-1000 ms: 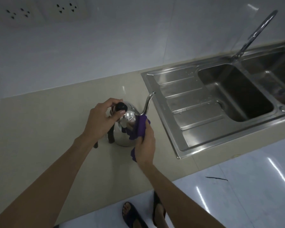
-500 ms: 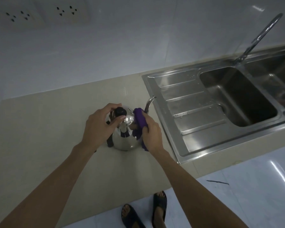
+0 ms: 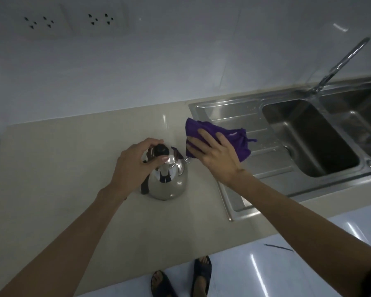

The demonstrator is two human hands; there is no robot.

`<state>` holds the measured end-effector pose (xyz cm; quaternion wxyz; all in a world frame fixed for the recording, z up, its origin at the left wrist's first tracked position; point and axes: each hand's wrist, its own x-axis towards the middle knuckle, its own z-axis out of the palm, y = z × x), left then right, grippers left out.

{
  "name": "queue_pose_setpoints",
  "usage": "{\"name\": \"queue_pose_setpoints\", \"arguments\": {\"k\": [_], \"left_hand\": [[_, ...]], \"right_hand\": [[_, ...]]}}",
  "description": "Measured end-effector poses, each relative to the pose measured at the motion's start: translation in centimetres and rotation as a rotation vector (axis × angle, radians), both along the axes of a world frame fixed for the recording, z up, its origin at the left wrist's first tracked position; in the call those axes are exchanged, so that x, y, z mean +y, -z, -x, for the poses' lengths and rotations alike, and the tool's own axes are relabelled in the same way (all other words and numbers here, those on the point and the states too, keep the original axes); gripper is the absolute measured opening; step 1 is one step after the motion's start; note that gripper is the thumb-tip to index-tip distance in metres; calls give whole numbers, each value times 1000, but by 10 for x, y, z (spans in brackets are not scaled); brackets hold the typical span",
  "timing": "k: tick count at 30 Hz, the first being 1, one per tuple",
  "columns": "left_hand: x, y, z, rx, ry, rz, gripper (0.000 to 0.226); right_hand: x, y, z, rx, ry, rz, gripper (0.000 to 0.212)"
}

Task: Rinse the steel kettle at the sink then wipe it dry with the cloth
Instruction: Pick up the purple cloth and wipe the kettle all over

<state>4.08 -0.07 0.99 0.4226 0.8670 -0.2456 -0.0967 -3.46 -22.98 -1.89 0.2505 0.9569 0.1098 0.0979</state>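
The steel kettle (image 3: 169, 183) stands upright on the beige counter (image 3: 51, 168), just left of the sink. My left hand (image 3: 137, 166) grips its black lid knob from above. A purple cloth (image 3: 231, 136) is spread under my right hand (image 3: 214, 155), up at the kettle's right side where the spout is. The cloth and hand hide the spout, and the cloth hangs over the edge of the sink's draining board (image 3: 266, 166). The kettle's dark handle shows at its lower left.
A steel double sink (image 3: 308, 136) with a curved tap (image 3: 338, 63) fills the right side. Two wall sockets (image 3: 73, 20) sit on the white wall at the top left. The counter's front edge runs below, with my sandalled feet (image 3: 182, 277) on the glossy floor.
My right hand has moved with the cloth from the kettle's body up and to the right, over the spout. My left hand has stayed on the lid knob.
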Motion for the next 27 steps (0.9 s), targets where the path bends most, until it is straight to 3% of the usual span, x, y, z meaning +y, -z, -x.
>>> {"name": "queue_pose_setpoints", "arguments": {"k": [3, 5, 7, 10, 13, 17, 19, 20, 24, 27], "left_hand": [[-1, -1, 1, 5, 1, 6, 35], [-1, -1, 1, 13, 4, 3, 36], [0, 0, 0, 10, -1, 8, 37], [0, 1, 1, 9, -7, 20, 35], [0, 0, 0, 14, -15, 19, 35], [-1, 0, 2, 22, -27, 29, 34], [-1, 1, 2, 27, -24, 44, 33], [-1, 1, 3, 29, -17, 42, 33], [-1, -1, 0, 31, 7, 23, 33], [0, 0, -2, 35, 31, 13, 31]], "right_hand": [[12, 9, -4, 182, -64, 144, 56], [6, -1, -6, 155, -91, 160, 54], [0, 0, -3, 42, -52, 43, 53], [16, 21, 12, 90, 60, -95, 62], [25, 38, 32, 79, 140, -380, 60], [27, 47, 81, -277, 546, -1149, 56], [32, 33, 74, -473, 629, -1462, 54], [39, 21, 61, -476, 652, -1585, 54], [85, 22, 12, -273, 650, -1770, 67], [90, 37, 9, -182, 853, -1817, 63]]}}
